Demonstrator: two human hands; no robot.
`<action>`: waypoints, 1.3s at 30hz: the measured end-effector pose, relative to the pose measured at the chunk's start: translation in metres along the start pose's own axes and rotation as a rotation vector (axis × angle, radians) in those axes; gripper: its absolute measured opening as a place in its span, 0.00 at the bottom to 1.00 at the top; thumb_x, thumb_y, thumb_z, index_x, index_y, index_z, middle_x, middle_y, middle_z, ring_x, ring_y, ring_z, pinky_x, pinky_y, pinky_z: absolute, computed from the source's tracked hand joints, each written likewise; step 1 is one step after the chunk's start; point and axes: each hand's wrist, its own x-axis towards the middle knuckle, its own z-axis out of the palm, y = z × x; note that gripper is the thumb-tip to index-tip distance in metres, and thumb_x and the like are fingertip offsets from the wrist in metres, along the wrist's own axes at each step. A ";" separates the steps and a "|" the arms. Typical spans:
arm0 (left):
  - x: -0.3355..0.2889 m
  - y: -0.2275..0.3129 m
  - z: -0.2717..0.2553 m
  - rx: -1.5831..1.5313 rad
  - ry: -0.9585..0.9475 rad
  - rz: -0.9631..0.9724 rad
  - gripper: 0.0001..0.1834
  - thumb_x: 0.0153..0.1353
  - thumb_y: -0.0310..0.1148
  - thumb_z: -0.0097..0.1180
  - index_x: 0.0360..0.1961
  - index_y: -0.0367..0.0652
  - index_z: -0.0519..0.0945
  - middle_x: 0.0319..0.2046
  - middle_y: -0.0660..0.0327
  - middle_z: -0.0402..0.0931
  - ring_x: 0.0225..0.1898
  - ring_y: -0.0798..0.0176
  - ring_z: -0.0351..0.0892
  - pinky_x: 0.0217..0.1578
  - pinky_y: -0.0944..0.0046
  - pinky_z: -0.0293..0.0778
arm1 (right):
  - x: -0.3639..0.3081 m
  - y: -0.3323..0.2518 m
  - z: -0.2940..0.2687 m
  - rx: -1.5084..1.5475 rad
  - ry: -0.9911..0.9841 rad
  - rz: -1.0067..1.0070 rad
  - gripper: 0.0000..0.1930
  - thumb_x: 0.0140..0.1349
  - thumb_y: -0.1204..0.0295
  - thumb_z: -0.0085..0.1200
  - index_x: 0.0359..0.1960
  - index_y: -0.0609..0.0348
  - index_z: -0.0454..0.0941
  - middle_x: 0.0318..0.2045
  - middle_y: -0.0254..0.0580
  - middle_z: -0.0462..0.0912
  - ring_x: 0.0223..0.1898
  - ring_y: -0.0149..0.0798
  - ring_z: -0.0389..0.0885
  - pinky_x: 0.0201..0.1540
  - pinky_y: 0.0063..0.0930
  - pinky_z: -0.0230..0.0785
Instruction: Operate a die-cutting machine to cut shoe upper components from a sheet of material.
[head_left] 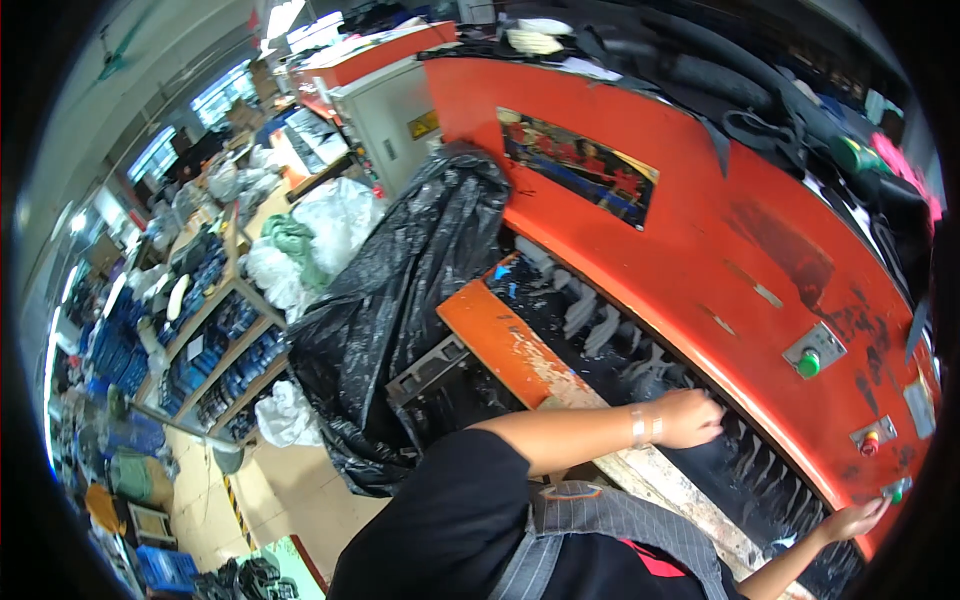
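Note:
My left hand [690, 418] is closed in a loose fist above the dark bed [640, 370] of a large orange-red machine [700, 220]. Whatever its fingers may hold is hidden. A band circles that wrist. At the lower right, my right hand [855, 521] reaches up to a green knob [897, 491] on the machine's front, its fingers together at the knob. Pale grey streaks [585, 312] mark the bed under the orange panel. A worn wooden board [690, 492] runs along the bed's near side, in front of my body.
Another green button [808, 364] and a red knob [870, 443] sit on the machine front. Black plastic sheeting [400, 290] drapes its left end. Further left stand shelves [215, 345] of blue stacked goods and clear bags [335, 220]. Dark material [720, 80] lies on top of the machine.

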 end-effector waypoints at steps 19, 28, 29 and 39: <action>-0.153 -0.078 0.037 0.375 0.352 -0.010 0.16 0.49 0.43 0.56 0.34 0.48 0.87 0.40 0.56 0.82 0.53 0.53 0.73 0.55 0.49 0.60 | -0.274 -0.379 0.021 0.574 -1.749 -0.709 0.40 0.40 0.67 0.71 0.57 0.68 0.66 0.50 0.61 0.72 0.53 0.63 0.68 0.57 0.46 0.63; -0.157 -0.086 0.035 0.429 0.265 -0.111 0.19 0.50 0.47 0.53 0.37 0.46 0.85 0.44 0.56 0.81 0.55 0.54 0.71 0.58 0.47 0.55 | -0.293 -0.378 0.072 0.152 -1.738 -0.829 0.37 0.44 0.60 0.69 0.54 0.68 0.69 0.54 0.64 0.70 0.57 0.63 0.68 0.60 0.45 0.63; -0.162 -0.082 0.029 0.430 0.265 -0.099 0.19 0.50 0.47 0.53 0.36 0.46 0.85 0.43 0.57 0.81 0.55 0.55 0.71 0.58 0.47 0.54 | -0.291 -0.366 0.070 0.078 -1.740 -0.806 0.37 0.45 0.59 0.69 0.54 0.68 0.69 0.54 0.65 0.70 0.57 0.63 0.68 0.60 0.45 0.62; -0.205 -0.066 -0.026 0.421 0.317 -0.258 0.13 0.52 0.40 0.54 0.33 0.48 0.85 0.37 0.54 0.81 0.45 0.49 0.77 0.49 0.47 0.66 | -0.254 -0.414 -0.067 -0.070 -1.469 -0.265 0.24 0.36 0.65 0.73 0.35 0.61 0.78 0.36 0.48 0.78 0.43 0.53 0.75 0.48 0.43 0.69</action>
